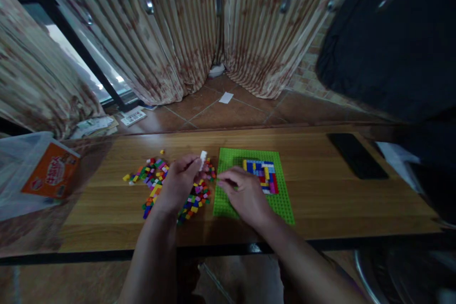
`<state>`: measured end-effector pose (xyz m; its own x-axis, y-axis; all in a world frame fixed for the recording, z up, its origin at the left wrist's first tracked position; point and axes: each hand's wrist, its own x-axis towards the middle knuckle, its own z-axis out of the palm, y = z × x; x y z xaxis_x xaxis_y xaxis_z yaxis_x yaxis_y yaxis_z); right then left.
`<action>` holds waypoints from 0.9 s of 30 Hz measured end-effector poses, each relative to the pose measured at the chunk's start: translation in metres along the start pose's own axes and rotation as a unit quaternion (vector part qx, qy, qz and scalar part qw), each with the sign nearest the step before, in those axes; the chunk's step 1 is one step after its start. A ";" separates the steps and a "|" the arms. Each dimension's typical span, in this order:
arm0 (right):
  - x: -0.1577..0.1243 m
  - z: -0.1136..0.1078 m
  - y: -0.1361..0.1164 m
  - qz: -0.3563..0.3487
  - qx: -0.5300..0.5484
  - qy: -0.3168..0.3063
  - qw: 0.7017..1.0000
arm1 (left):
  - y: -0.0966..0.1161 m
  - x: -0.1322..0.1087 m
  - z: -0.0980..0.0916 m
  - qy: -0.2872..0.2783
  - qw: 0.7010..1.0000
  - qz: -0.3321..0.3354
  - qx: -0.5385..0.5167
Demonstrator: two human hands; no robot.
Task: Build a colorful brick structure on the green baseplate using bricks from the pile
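My left hand (180, 180) pinches a white toy brick (203, 156) between thumb and fingers, above a loose pile of small coloured toy bricks (194, 205). Over the left part of a green studded baseplate (228, 154) is my right hand (247, 194), its fingertips drawn together. Whatever they hold, if anything, is too small to make out. On the baseplate, partly hidden behind my right hand, sits a flat build (254, 167) of blue, yellow, red and white bricks.
A black phone-like slab (357, 156) lies on the wooden table (306, 199) at the right. A clear plastic bin (21, 152) with an orange label stands at the left. Beyond the table are papers (94, 126) on the tiled floor and striped curtains (185, 33).
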<state>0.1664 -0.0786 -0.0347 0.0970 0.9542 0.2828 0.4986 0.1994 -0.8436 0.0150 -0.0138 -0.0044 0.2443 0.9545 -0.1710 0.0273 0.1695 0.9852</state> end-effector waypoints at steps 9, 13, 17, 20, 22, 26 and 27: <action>0.002 0.018 -0.009 -0.034 -0.072 -0.066 0.995 | -0.002 0.002 -0.003 -0.018 1.000 -0.015 -0.009; 0.001 0.010 -0.014 -0.024 -0.019 0.005 1.000 | 0.000 0.001 -0.005 -0.045 0.998 -0.017 -0.031; -0.001 -0.006 -0.014 0.016 0.019 0.055 0.998 | -0.001 -0.002 -0.001 -0.087 0.995 -0.028 -0.035; -0.001 -0.018 -0.010 0.020 0.028 0.054 0.998 | -0.001 -0.006 0.011 -0.121 0.991 -0.039 -0.035; -0.001 -0.025 -0.006 0.005 0.025 0.038 0.999 | -0.001 -0.007 0.021 -0.144 0.988 -0.042 -0.029; -0.003 -0.038 0.004 -0.024 0.021 0.042 0.999 | -0.001 -0.009 0.035 -0.182 0.982 -0.033 -0.031; -0.004 -0.041 0.006 -0.023 0.021 0.047 0.998 | -0.001 -0.009 0.038 -0.189 0.981 -0.030 -0.035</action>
<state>0.2039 -0.0900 -0.0220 0.1564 0.9188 0.3625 0.4690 0.2539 -0.8459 0.0497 -0.0317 -0.0036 0.5862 0.7856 -0.1983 -0.0101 0.2518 0.9677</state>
